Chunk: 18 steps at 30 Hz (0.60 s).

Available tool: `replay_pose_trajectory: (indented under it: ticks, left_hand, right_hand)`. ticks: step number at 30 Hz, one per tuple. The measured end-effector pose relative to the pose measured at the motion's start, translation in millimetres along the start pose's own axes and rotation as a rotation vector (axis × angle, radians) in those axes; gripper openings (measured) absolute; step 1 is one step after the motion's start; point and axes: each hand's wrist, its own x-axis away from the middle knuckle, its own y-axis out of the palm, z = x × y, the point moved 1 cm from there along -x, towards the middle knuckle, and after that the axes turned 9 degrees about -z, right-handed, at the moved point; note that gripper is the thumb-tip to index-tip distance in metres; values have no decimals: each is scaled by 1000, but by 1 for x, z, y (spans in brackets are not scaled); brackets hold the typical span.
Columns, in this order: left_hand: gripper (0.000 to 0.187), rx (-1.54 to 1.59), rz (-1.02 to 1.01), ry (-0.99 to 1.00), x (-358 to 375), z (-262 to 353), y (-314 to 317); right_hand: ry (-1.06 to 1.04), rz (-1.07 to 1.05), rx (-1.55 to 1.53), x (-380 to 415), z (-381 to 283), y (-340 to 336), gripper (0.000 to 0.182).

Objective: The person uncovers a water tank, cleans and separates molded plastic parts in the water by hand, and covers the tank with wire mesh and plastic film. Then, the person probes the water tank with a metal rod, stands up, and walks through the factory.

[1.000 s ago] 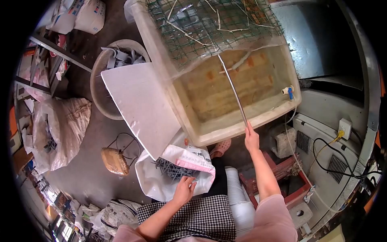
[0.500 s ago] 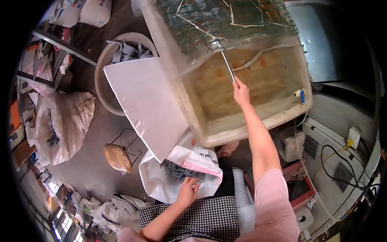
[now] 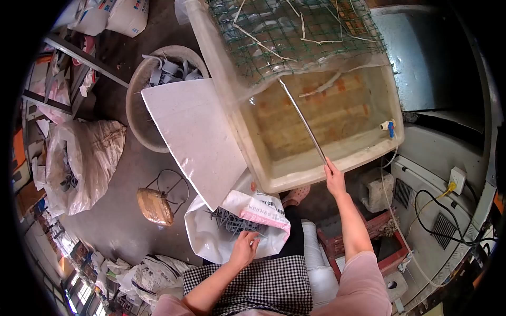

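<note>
Fingers wrapped round its near end, my right hand (image 3: 335,180) holds a long thin metal rod (image 3: 304,120) just past the front rim of a large tub (image 3: 337,159) of water. The rod slants up and left over the water, its far tip near the edge of a clear plastic sheet and green netting (image 3: 263,45). My left hand (image 3: 245,248) is at the near edge of an open white sack (image 3: 203,239) holding many thin grey pieces (image 3: 232,221). Its fingers are bent, and what they hold, if anything, is too small to make out.
A white board (image 3: 195,131) leans between the tub and a round basin (image 3: 138,129) of grey parts. A taped brown bundle (image 3: 155,206) lies on the floor. Plastic sacks (image 3: 87,163) stand at the left. A blue-handled valve (image 3: 390,128) sits inside the tub; cables hang at the right.
My right hand has drawn back toward me and slightly right, bringing the rod out from the netting's edge, so more of it shows. My left hand has hardly moved.
</note>
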Motion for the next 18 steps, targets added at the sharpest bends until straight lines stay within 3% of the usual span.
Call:
replay_pose_trajectory:
  ticks: [5, 7, 13, 16, 18]
  left_hand:
    - [20, -28, 10, -19, 1, -5, 5]
    - [19, -114, 2, 24, 2, -7, 8]
    - [22, 0, 12, -22, 0, -8, 12]
    - [22, 1, 7, -40, -1, -8, 10]
    - [22, -3, 8, -35, 0, -9, 10]
  right_hand:
    - [103, -94, 74, -30, -27, 11, 32]
    - [-29, -48, -72, -45, -30, 29, 33]
    - [-119, -17, -117, -100, -60, 66, 32]
    - [2, -75, -98, -118, -86, 74, 32]
    - [-73, -18, -135, -127, -82, 90, 32]
